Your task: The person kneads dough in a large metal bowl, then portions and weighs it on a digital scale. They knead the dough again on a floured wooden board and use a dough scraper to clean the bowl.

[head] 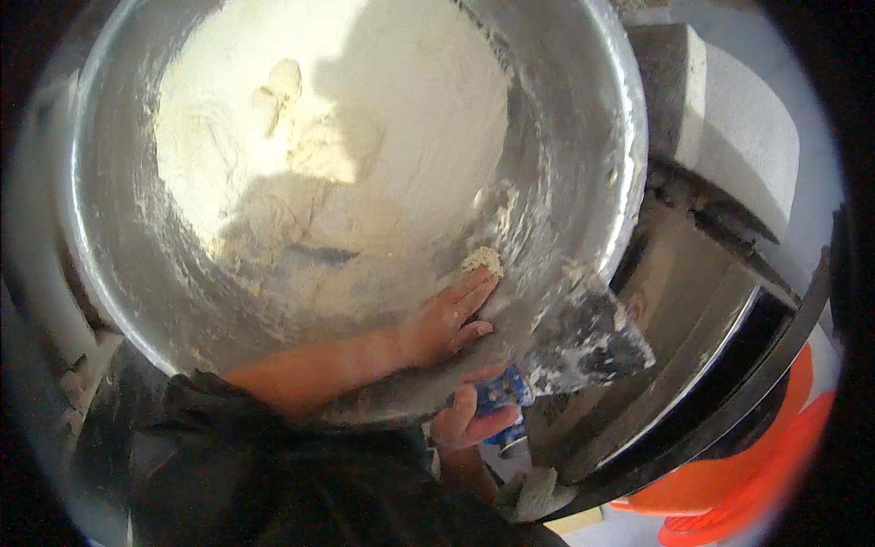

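Note:
A large round metal bowl [581, 137] holds a wide mass of pale dough [410, 137], with a small raised lump near its upper left. My left hand [444, 321] reaches over the near rim into the bowl, its fingertips at a small crumbly piece of dough [482, 261] on the inner wall. In my right hand [472, 417], outside the near right rim, is the blue handle [502, 393] of a scraper. Its broad metal blade [588, 335], smeared with dough, overlaps the bowl's rim in view.
Machine parts with a pale housing [742, 130] stand right of the bowl. Below them runs a curved dark metal edge [738, 403]. Bright orange objects [711, 482] lie at the lower right. Streaks of dough cling to the bowl's wall.

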`<control>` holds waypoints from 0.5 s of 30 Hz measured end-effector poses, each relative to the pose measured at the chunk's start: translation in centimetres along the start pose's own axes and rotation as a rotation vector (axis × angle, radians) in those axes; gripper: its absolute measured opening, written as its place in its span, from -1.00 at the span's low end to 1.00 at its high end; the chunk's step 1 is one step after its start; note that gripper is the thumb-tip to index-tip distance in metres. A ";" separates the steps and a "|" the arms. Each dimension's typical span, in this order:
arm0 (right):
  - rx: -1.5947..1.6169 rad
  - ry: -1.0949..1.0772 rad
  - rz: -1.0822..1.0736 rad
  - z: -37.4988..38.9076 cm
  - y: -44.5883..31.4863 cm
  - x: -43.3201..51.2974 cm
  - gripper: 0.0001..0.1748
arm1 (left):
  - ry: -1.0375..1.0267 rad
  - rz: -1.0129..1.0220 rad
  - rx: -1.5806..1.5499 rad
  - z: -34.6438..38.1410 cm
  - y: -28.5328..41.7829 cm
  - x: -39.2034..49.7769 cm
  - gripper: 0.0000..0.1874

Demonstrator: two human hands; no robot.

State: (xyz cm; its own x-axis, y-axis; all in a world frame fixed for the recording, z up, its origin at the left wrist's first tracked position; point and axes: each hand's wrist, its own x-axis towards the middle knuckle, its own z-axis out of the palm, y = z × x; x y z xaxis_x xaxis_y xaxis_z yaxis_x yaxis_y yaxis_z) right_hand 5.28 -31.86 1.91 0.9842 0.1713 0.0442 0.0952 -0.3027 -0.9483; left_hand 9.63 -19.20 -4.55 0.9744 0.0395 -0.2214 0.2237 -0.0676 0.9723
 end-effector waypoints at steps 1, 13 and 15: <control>0.039 -0.009 0.014 -0.1 0.1 0.0 -0.58 | -0.039 -0.082 -0.014 -0.4 0.2 1.5 -0.31; -0.684 -0.166 -0.495 -1.6 1.0 0.5 -0.64 | 1.060 0.037 0.046 -12.8 0.8 23.3 -0.25; -0.739 -0.172 -0.546 -1.5 1.0 0.6 -0.64 | 1.106 0.001 0.008 -13.6 1.5 23.7 -0.25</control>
State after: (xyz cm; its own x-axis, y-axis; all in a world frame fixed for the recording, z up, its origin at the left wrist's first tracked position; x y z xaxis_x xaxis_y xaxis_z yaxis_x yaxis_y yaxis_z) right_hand 6.15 -33.49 1.45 0.7450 0.5844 0.3216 0.6670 -0.6487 -0.3665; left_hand 32.75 -4.84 -7.36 0.4167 0.9086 -0.0279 0.2269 -0.0743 0.9711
